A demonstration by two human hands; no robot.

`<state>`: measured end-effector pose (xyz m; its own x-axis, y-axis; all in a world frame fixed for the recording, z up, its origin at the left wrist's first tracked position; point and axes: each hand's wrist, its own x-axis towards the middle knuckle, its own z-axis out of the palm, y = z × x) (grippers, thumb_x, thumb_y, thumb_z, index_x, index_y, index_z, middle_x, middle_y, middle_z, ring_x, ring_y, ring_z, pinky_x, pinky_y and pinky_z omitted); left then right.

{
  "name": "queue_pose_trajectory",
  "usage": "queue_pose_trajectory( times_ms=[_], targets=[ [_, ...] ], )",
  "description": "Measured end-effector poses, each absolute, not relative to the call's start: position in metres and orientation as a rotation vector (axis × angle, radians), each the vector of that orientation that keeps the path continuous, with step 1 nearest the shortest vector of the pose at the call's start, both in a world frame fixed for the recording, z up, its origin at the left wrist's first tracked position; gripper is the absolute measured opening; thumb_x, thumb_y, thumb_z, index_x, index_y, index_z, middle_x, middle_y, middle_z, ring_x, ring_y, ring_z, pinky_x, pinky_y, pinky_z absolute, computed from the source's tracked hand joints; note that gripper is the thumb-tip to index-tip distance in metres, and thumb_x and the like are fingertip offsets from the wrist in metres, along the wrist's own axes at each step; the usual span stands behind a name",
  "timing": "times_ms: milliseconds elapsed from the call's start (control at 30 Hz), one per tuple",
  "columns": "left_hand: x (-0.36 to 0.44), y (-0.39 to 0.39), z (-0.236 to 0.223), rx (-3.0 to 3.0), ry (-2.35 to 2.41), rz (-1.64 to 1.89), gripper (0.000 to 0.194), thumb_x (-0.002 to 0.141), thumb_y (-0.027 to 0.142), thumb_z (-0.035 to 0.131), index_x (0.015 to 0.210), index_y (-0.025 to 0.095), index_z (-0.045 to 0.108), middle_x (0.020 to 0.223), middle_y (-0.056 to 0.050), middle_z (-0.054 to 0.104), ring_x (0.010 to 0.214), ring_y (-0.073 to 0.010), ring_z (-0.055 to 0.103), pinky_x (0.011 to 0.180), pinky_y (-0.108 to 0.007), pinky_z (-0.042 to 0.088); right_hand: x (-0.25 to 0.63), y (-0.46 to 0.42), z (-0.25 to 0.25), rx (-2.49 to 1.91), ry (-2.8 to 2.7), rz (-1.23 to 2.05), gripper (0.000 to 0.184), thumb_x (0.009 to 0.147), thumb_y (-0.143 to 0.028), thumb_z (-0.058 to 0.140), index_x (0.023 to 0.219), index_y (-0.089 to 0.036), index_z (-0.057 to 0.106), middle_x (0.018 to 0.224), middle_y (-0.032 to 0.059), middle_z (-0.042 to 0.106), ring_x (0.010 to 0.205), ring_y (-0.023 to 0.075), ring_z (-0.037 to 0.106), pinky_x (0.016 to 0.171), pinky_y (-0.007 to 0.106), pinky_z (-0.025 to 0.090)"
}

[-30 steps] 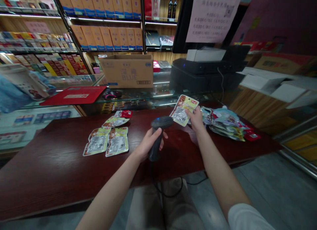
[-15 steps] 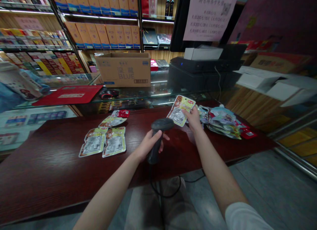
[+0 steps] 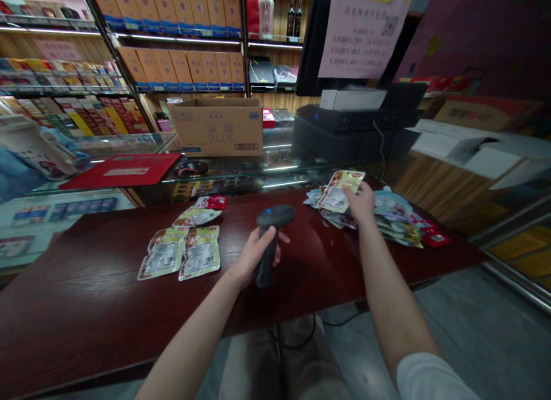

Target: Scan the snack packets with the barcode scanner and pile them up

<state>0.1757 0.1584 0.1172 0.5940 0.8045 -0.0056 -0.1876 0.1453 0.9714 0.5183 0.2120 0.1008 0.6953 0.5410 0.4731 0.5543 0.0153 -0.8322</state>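
Observation:
My left hand is wrapped round the handle of a black barcode scanner, whose head points right above the table. A small blue light glows on the scanner's top. Out to the right, my right hand pinches a snack packet, silver with yellow-green and brown edges. That packet is over the left end of a pile of packets; whether it touches them I cannot tell. On the left of the table lie several similar snack packets, plus a red packet behind them.
The dark red wooden table ends close to my lap. A glass counter behind it carries a red mat, a black mouse and an open cardboard box. The scanner's cable hangs below the table edge.
My right hand has moved right with the snack packet, from beside the scanner's head to over the right pile. My left hand and the scanner have shifted only slightly.

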Motion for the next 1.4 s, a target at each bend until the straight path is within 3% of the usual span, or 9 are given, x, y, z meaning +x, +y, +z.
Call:
queue_pose_trajectory(
  times_ms=[167,233,400,533,800,1033,1133,1233,1400],
  targets=[
    [0.174,0.159,0.120,1.211,0.619,0.790,0.055,0.082,0.066,0.053,0.090,0.012,0.062,0.050,0.001,0.054,0.042,-0.0091,0.047,0.044,-0.021,0.038,0.556,0.203,0.124,-1.927,-0.907,-0.166,0.064,0.064,-0.022,0.071,0.123,-0.009,0.049,0.097,0.0176,0.069,0.090,0.0326,0.066,0.087,0.049,0.048],
    [0.174,0.159,0.121,1.214,0.612,0.776,0.056,0.081,0.067,0.053,0.091,0.012,0.062,0.051,0.001,0.054,0.042,-0.0090,0.048,0.045,-0.021,0.038,0.561,0.199,0.132,-2.044,-0.945,-0.203,0.069,0.066,-0.023,0.071,0.128,-0.010,0.045,0.099,0.0186,0.069,0.094,0.0341,0.066,0.087,0.048,0.048],
    [0.173,0.159,0.123,1.211,0.616,0.765,0.057,0.080,0.068,0.053,0.091,0.012,0.061,0.050,0.001,0.053,0.043,-0.0090,0.048,0.045,-0.021,0.038,0.558,0.190,0.147,-2.487,-1.078,-0.198,0.066,0.078,-0.037,0.065,0.135,-0.010,0.045,0.113,0.0240,0.065,0.103,0.0373,0.064,0.085,0.045,0.049],
    [0.172,0.158,0.124,1.217,0.624,0.751,0.057,0.081,0.067,0.053,0.092,0.013,0.061,0.052,0.001,0.055,0.044,-0.0094,0.049,0.046,-0.021,0.039,0.554,0.190,0.146,-2.672,-1.257,-0.184,0.050,0.086,-0.033,0.056,0.129,-0.009,0.055,0.116,0.0254,0.064,0.110,0.0361,0.061,0.089,0.043,0.047],
    [0.171,0.158,0.126,1.204,0.616,0.791,0.056,0.081,0.066,0.054,0.092,0.012,0.062,0.050,0.001,0.054,0.041,-0.0082,0.047,0.045,-0.020,0.038,0.537,0.196,0.132,-2.713,-1.435,-0.317,0.042,0.089,-0.034,0.046,0.118,-0.013,0.069,0.129,0.0250,0.054,0.118,0.0401,0.049,0.094,0.055,0.038],
    [0.168,0.161,0.129,1.205,0.619,0.827,0.061,0.077,0.070,0.056,0.092,0.011,0.060,0.048,0.001,0.054,0.039,-0.0092,0.046,0.041,-0.021,0.036,0.521,0.197,0.129,-2.675,-1.596,-0.273,0.044,0.093,-0.024,0.037,0.129,-0.023,0.061,0.134,0.0155,0.053,0.120,0.0373,0.045,0.095,0.054,0.035],
    [0.167,0.161,0.130,1.213,0.615,0.830,0.060,0.079,0.069,0.054,0.092,0.011,0.061,0.048,0.001,0.054,0.040,-0.0097,0.047,0.041,-0.020,0.035,0.516,0.197,0.130,-2.672,-1.670,-0.295,0.041,0.093,-0.034,0.040,0.123,-0.017,0.062,0.134,0.0182,0.052,0.121,0.0371,0.045,0.096,0.052,0.035],
    [0.167,0.160,0.131,1.211,0.623,0.848,0.057,0.081,0.067,0.052,0.091,0.012,0.061,0.048,0.001,0.053,0.040,-0.0092,0.046,0.041,-0.020,0.035,0.512,0.197,0.127,-2.647,-1.758,-0.332,0.051,0.091,-0.046,0.046,0.125,-0.010,0.056,0.128,0.0220,0.055,0.118,0.0365,0.048,0.097,0.052,0.034],
    [0.168,0.156,0.134,1.199,0.639,0.867,0.055,0.083,0.066,0.051,0.090,0.012,0.061,0.047,0.002,0.053,0.039,-0.0084,0.044,0.041,-0.020,0.033,0.508,0.196,0.119,-2.571,-1.821,-0.366,0.046,0.091,-0.040,0.044,0.128,-0.015,0.053,0.132,0.0201,0.053,0.118,0.0366,0.047,0.096,0.053,0.033]
  ],
)
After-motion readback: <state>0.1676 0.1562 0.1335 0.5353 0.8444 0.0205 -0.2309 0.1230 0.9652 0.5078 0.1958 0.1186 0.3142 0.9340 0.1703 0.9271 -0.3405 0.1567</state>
